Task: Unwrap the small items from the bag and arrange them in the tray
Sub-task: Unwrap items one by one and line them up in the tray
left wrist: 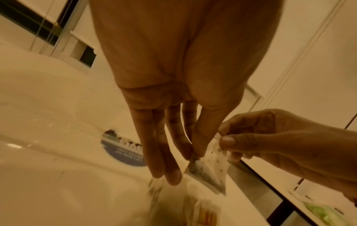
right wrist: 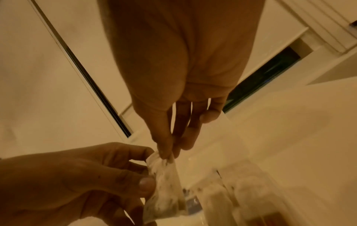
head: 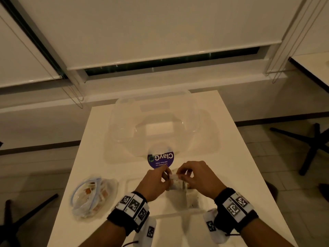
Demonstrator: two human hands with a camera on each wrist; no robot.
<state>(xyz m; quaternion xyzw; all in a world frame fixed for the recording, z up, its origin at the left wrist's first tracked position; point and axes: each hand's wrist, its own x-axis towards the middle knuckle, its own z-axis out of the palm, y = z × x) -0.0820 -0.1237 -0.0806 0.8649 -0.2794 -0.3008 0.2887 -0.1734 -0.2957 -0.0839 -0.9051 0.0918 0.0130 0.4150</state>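
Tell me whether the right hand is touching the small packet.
Touching. In the right wrist view, the right hand pinches the small packet by its top corner between thumb and fingertips; the left hand grips its side.

The small packet (left wrist: 210, 169) looked like thin, crinkled clear film, dark-speckled. Beside it, the container (head: 160, 125) was clear glossy plastic with a glossy purple sticker (head: 160, 160). Under it, the table (head: 240, 157) appeared smooth, matt white.

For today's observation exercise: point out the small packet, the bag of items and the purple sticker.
small packet (left wrist: 209, 169), left wrist view, on its speckled middle.
bag of items (head: 92, 195), head view, on its clear plastic middle.
purple sticker (head: 160, 161), head view, on its printed face.
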